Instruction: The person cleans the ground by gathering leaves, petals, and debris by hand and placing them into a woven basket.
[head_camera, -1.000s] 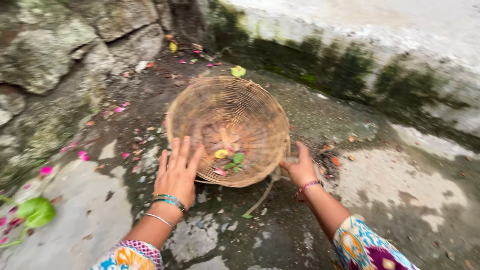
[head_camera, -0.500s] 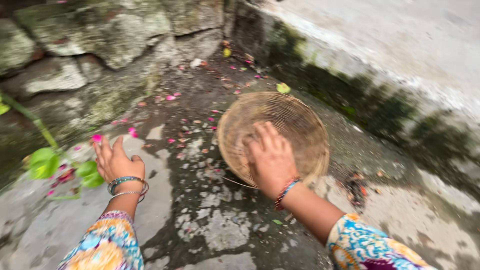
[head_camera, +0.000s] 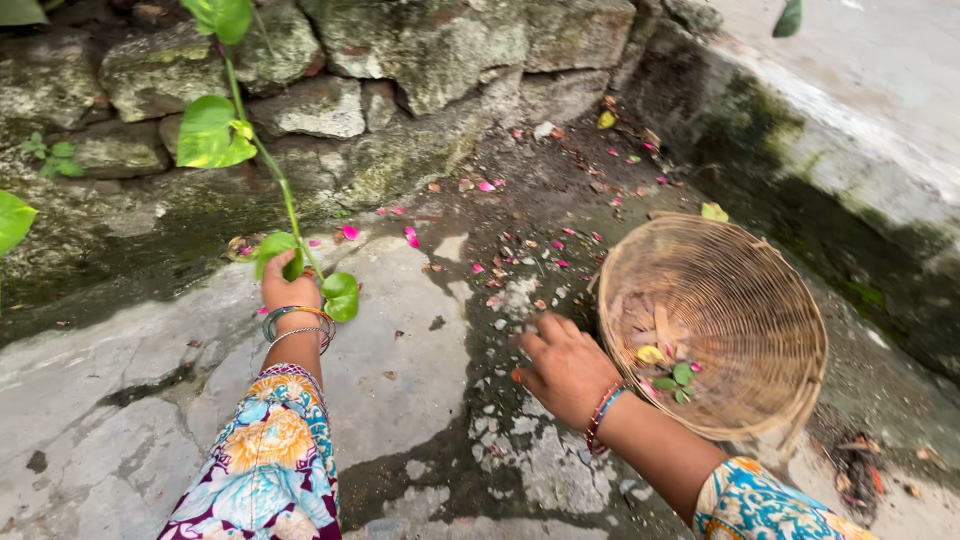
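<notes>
Damp, cracked stone paving (head_camera: 120, 400) runs up to a rough wall of mossy rocks (head_camera: 420, 50), with a pale concrete ledge (head_camera: 860, 90) edging the corner on the right. Pink petals (head_camera: 410, 238) and bits of dry leaf lie scattered over the dark wet patch between wall and ledge. The left hand (head_camera: 288, 290) reaches forward and closes around a thin green vine stem (head_camera: 268, 160) that hangs down in front of the rocks, broad leaves (head_camera: 210, 135) above and beside the fingers. The right hand (head_camera: 565, 365) hovers low over the paving with fingers loosely curled, holding nothing that shows, just beside the rim of a round woven basket (head_camera: 740, 290). Inside the basket lie a few green leaves, a yellow petal (head_camera: 650, 354) and brown scraps.
</notes>
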